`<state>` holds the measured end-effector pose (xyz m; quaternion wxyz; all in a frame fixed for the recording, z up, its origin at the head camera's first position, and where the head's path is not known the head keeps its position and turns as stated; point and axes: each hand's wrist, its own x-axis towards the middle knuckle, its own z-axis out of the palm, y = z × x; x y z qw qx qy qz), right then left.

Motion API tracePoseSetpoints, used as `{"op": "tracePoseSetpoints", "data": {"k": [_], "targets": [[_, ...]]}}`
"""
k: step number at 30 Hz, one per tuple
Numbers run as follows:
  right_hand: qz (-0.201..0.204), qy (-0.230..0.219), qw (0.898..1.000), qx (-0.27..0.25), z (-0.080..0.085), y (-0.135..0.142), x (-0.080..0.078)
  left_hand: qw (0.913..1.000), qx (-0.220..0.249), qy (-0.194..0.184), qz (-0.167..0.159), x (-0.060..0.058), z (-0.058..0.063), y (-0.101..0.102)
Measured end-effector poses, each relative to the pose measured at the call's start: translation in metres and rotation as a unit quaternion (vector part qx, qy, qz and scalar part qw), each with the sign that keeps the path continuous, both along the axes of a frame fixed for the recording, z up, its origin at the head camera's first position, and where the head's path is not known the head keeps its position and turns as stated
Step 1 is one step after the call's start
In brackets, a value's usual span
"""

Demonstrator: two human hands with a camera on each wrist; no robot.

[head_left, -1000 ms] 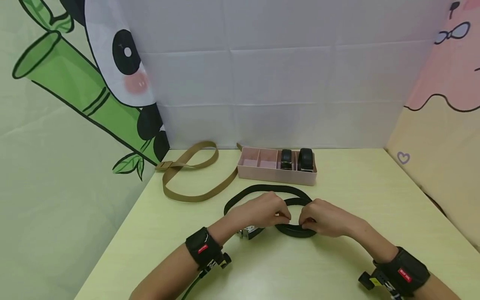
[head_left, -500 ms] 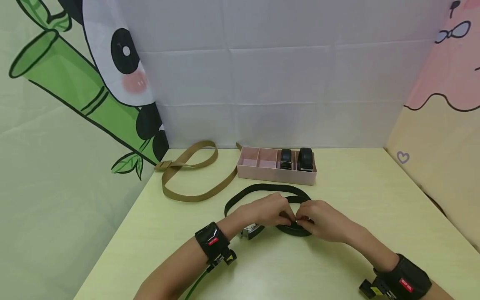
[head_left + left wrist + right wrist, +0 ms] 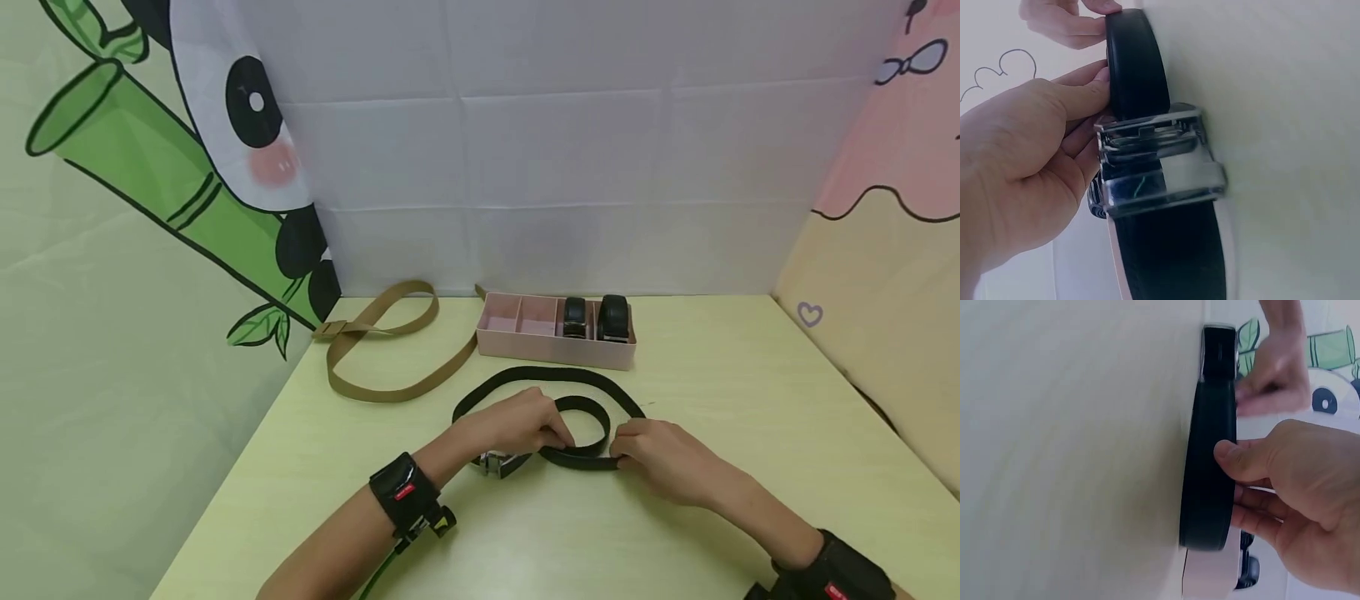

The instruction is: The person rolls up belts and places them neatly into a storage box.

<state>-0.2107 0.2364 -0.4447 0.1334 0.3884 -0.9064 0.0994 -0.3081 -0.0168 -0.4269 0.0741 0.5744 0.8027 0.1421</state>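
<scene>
Head view: above and behind left hand (image 3: pixel 521 421) and right hand (image 3: pixel 666 460), facing forward-down, farthest back. Wrist views: close behind each hand, facing along it; both share the black belt (image 3: pixel 1205 503).

Head view: the left grip (image 3: pixel 525 421) and forearm (image 3: pixel 442 454) conceal part of the black belt (image 3: pixel 555 374); the tan strap (image 3: pixel 397 395) is partly hidden behind the pink organizer (image 3: pixel 555 348), which also conceals the bases of two rolled belts (image 3: pixel 613 315). The bottom edge cuts off the right wristband (image 3: pixel 832 565). Markings on the red label (image 3: pixel 405 492) are too small to read. Left wrist view: the bottom edge cuts off the black belt. Right wrist view: the left grip appears blurred.
</scene>
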Motion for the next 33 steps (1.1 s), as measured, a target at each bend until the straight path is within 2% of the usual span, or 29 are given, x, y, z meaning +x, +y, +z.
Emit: {"op": "tracePoseSetpoints", "data": {"k": [7,12,15,20,26,29,33], "targets": [[0.016,0.001,1.0,-0.003,0.0,0.033,-0.011,0.9999,0.01,-0.002,-0.001,0.002,-0.003,-0.014],[-0.017,-0.008,1.0,-0.012,0.002,0.061,-0.021,0.9997,0.018,0.004,0.015,-0.002,-0.002,-0.027],[-0.03,-0.009,0.999,-0.015,0.001,0.071,-0.027,0.9996,0.024,-0.002,0.014,-0.003,-0.002,-0.032],[-0.029,-0.015,0.999,-0.021,0.001,0.073,-0.034,0.9994,0.03,-0.017,-0.005,0.0,0.0,-0.036],[-0.032,-0.015,0.999,-0.026,0.001,0.07,-0.035,0.9992,0.016,-0.037,0.007,0.003,-0.002,-0.04],[-0.035,-0.019,0.999,-0.025,0.001,0.068,-0.034,0.9994,0.015,-0.03,0.009,0.004,-0.004,-0.041],[-0.055,-0.017,0.998,0.006,0.007,0.057,-0.028,0.9997,0.023,-0.01,0.002,0.006,-0.004,-0.042]]}}
